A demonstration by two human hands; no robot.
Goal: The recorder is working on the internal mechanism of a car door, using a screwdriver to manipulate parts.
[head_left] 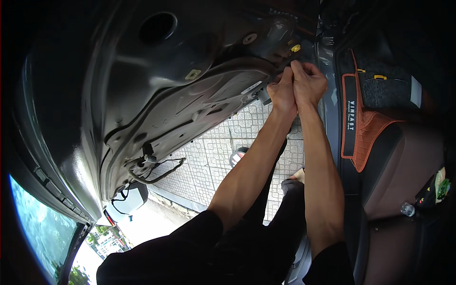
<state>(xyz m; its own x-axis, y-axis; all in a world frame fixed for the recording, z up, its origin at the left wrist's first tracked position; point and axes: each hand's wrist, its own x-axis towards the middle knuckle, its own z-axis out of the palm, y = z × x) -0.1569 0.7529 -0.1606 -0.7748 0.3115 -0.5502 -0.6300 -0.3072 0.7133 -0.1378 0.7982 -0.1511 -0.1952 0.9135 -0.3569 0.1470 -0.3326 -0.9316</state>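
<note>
Both my hands meet at the hinge-side end of an opened car door (161, 114), whose inner trim is off. My left hand (283, 92) is closed, fingers bent and pressed together. Against it, my right hand (309, 86) pinches with thumb and forefinger. What lies between the fingertips is hidden by the fingers. A dark strip (223, 64) curves along the bare door panel and runs up close to my left fingertips. Just above the hands sits a yellow clip (295, 48); a paler yellowish clip (193, 74) is farther left on the door.
A loose cable (161, 179) hangs off the door's lower left. At right are a seat (403, 161), an orange-edged sill cover (349, 118) and a yellow-handled tool (380, 77) on the dark floor mat. Patterned paving (204, 156) lies below, with a round object (236, 156) on it.
</note>
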